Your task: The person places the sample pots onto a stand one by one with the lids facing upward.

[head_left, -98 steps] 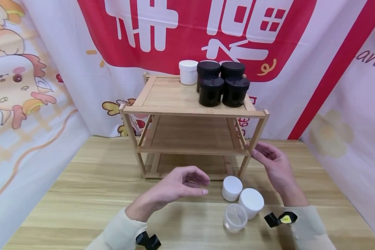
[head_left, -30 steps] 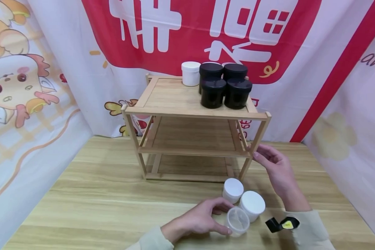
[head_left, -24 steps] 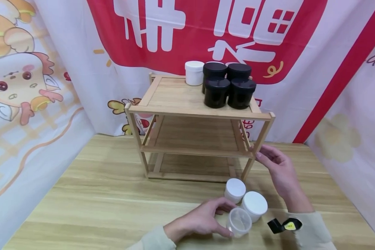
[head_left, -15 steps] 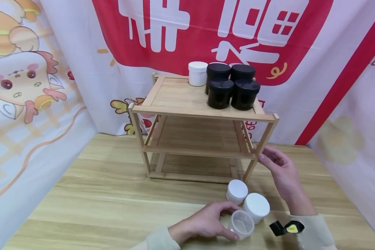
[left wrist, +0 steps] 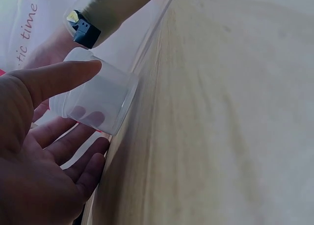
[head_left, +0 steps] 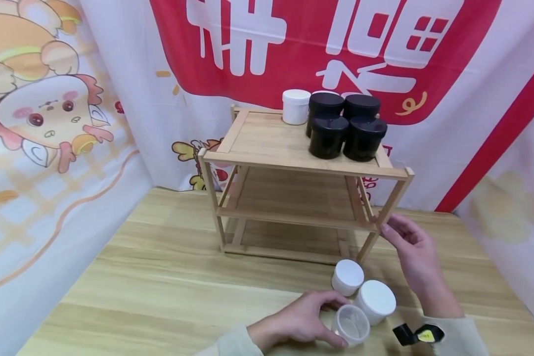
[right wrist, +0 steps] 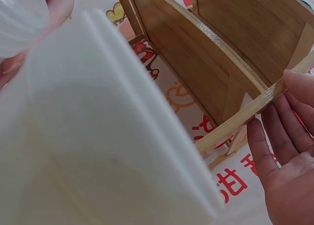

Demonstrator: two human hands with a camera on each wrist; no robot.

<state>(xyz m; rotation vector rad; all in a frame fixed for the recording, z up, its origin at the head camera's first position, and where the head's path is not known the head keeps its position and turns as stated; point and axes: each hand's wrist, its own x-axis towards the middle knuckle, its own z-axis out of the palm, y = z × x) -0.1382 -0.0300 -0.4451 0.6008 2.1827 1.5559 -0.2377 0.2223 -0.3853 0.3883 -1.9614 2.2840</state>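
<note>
My left hand [head_left: 304, 316] grips a clear plastic cup [head_left: 352, 324], thumb on the near side and fingers round the far side. The cup stands upright on the table. Fingertips show through its wall [left wrist: 105, 90] in the left wrist view. My right hand [head_left: 416, 252] pinches the right front post of a three-tier wooden rack [head_left: 262, 141], at middle-shelf height. In the right wrist view, its thumb lies over the post [right wrist: 250, 112] and its fingers beneath. Two white lidded jars, a smaller one [head_left: 348, 278] and a larger one [head_left: 376, 301], stand beside the cup.
Several black lidded jars [head_left: 328, 136] crowd the right of the top shelf, with a white jar [head_left: 296, 107] left of them. More white lids peek out behind. Printed cloth [head_left: 129, 99] hangs around the wooden table [head_left: 169, 277].
My left hand has moved right and towards me, from in front of the rack to the clear cup, which it now grips. My right hand stays at the post. The head view has turned left.
</note>
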